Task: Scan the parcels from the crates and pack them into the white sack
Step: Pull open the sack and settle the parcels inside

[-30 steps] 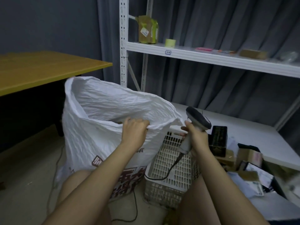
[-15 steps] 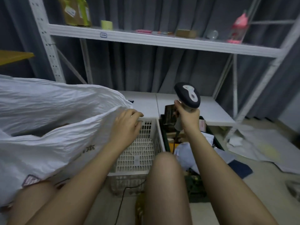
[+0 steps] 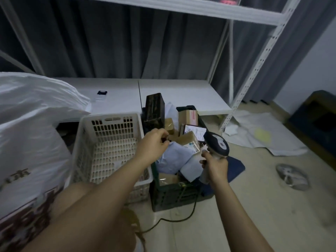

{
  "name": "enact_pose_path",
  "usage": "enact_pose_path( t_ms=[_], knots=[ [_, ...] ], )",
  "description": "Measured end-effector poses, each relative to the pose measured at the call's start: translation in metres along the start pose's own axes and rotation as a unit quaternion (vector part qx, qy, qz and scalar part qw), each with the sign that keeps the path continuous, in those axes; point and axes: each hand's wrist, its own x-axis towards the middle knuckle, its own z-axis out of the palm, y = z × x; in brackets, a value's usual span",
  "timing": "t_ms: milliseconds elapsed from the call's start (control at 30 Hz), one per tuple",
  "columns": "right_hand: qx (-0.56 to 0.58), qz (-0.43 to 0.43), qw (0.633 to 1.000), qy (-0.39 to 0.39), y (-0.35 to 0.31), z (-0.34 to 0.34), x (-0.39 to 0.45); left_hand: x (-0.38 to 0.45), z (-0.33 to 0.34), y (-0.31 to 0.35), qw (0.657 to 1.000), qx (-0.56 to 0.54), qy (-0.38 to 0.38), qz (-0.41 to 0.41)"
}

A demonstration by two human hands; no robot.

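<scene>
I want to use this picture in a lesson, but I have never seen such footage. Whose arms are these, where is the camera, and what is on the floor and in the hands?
The camera sits on a person's head, looking down at their own arms. The right hand grips a barcode scanner. The left hand reaches over a dark crate full of parcels, fingers curled at a pale blue bag. Beside it stand a white crate and, further left, the white sack.

Bare forearms, sleeveless — seemingly, bare knee [image 3: 76, 195]
</scene>
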Motion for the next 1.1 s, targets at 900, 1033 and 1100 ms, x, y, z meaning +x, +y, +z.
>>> enact_pose_path(
  t_ms=[900,1033,1100],
  knots=[
    [-0.003,0.09,0.996,0.026,0.056,0.077,0.056,0.054,0.077,-0.084,0.999,-0.031,-0.032,0.006],
    [0.099,0.071,0.992,-0.012,0.017,0.099,0.026,0.023,0.02,-0.073,0.999,-0.034,-0.005,0.024],
    [0.116,0.041,0.992,-0.03,-0.006,0.111,0.009,0.011,-0.003,-0.065,0.996,-0.072,0.053,0.011]
  ],
)
